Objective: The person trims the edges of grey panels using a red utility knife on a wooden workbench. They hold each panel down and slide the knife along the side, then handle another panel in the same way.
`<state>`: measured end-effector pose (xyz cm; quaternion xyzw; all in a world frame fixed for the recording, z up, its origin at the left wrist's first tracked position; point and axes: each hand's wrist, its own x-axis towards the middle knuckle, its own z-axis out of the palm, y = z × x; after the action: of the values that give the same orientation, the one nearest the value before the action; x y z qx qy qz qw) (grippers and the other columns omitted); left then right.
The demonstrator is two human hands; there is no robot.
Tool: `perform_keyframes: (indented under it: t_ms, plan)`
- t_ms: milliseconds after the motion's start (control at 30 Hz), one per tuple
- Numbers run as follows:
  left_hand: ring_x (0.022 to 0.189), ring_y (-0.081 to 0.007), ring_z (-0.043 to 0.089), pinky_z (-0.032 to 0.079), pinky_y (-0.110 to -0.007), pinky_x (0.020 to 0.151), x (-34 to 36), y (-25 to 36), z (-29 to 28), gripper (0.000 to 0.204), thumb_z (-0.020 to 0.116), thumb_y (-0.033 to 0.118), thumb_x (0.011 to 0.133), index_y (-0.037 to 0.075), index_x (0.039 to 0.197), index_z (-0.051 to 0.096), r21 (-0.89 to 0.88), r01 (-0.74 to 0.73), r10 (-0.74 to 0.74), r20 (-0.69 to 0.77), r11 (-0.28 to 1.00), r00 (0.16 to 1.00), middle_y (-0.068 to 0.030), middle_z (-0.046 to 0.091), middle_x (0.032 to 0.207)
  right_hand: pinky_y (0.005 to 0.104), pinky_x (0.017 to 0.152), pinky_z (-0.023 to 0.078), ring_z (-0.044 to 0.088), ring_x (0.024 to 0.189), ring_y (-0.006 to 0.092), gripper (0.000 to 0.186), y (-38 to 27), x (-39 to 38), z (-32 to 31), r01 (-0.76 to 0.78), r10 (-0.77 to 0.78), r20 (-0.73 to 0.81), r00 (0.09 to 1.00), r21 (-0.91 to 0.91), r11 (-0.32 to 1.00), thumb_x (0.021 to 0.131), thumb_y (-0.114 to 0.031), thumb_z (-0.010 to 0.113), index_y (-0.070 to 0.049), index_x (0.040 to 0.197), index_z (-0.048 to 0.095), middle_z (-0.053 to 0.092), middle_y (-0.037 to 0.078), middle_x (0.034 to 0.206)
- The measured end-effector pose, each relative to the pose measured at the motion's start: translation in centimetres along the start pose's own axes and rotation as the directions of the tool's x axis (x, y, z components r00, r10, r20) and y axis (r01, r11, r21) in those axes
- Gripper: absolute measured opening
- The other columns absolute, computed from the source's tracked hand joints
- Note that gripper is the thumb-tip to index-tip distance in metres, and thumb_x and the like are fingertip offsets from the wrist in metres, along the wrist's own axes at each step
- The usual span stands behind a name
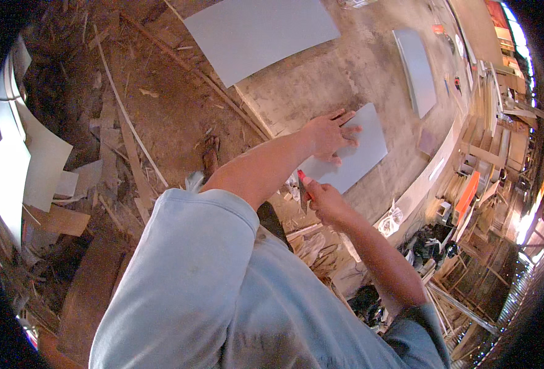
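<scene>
My left hand [333,136] lies with fingers spread, pressing flat on a pale grey-white sheet [367,144]. That sheet rests on a worn, stained work table [296,86]. Close to the sheet's near corner, my right hand [328,205] is closed around a small red-handled tool [302,176]. A thin greyish blade-like part points down from the grip; its exact kind is unclear. Most of the handle is hidden by my fingers.
A larger pale sheet [262,37] lies at the table's far left, and narrower panels [416,74] at the far right. A crumpled clear plastic bag [390,220] sits near the right edge. Wood scraps [124,117] litter the floor at left; stacked boards [490,123] stand at right.
</scene>
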<state>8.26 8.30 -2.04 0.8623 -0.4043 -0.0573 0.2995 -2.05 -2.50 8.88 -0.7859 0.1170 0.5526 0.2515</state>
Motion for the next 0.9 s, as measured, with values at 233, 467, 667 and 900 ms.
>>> perform_keyframes:
  t_ms: [233, 467, 667, 900]
  plan:
    - [0.157, -0.0343, 0.007, 0.005, -0.051, 0.128, -0.2, 0.4, -0.2, 0.073, 0.062, 0.062, 0.089, 0.034, 0.153, 0.043, 0.021, 0.045, -0.046, 0.053, 0.999, 0.998, 0.0022, 0.02, 0.169, 0.0324, 0.042, 0.03, 0.039, 0.048, 0.0135, 0.065, -1.7, -0.4, 0.6, -0.113, 0.113, -0.021, 0.993, 0.016, 0.994, 0.096, -0.071, 0.045, -0.008, 0.086, 0.055, 0.045, -0.001, 0.066]
    - [0.157, -0.0346, 0.006, 0.004, -0.051, 0.128, 0.3, 0.3, -0.1, 0.072, 0.061, 0.06, 0.089, 0.033, 0.154, 0.042, 0.006, 0.029, -0.029, 0.05, 1.0, 0.998, 0.0024, 0.02, 0.169, 0.0341, 0.04, 0.031, 0.039, 0.045, 0.0147, 0.064, -1.5, 0.8, 1.3, -0.045, 0.045, -0.057, 0.997, -0.003, 0.999, 0.099, -0.066, 0.043, -0.006, 0.084, 0.057, 0.046, 0.001, 0.063]
    - [0.157, -0.0356, 0.007, 0.004, -0.052, 0.128, 0.8, 0.0, 0.0, 0.072, 0.06, 0.061, 0.089, 0.033, 0.154, 0.043, 0.033, -0.011, 0.009, 0.036, 0.999, 0.999, 0.0019, 0.021, 0.169, 0.0354, 0.041, 0.036, 0.046, 0.049, 0.0147, 0.064, -1.8, 1.3, 2.1, 0.063, -0.072, -0.098, 0.993, -0.099, 0.993, 0.1, -0.065, 0.045, -0.005, 0.081, 0.058, 0.05, 0.003, 0.064]
    - [0.157, -0.0341, 0.007, 0.005, -0.052, 0.128, 0.0, 0.1, -0.6, 0.072, 0.06, 0.062, 0.089, 0.033, 0.154, 0.043, 0.016, 0.029, -0.03, 0.055, 0.999, 0.998, 0.0029, 0.021, 0.169, 0.033, 0.041, 0.026, 0.035, 0.046, 0.0128, 0.059, -2.4, -0.6, 0.6, -0.013, 0.015, -0.017, 1.0, 0.119, 0.993, 0.099, -0.064, 0.047, -0.006, 0.086, 0.055, 0.042, -0.001, 0.063]
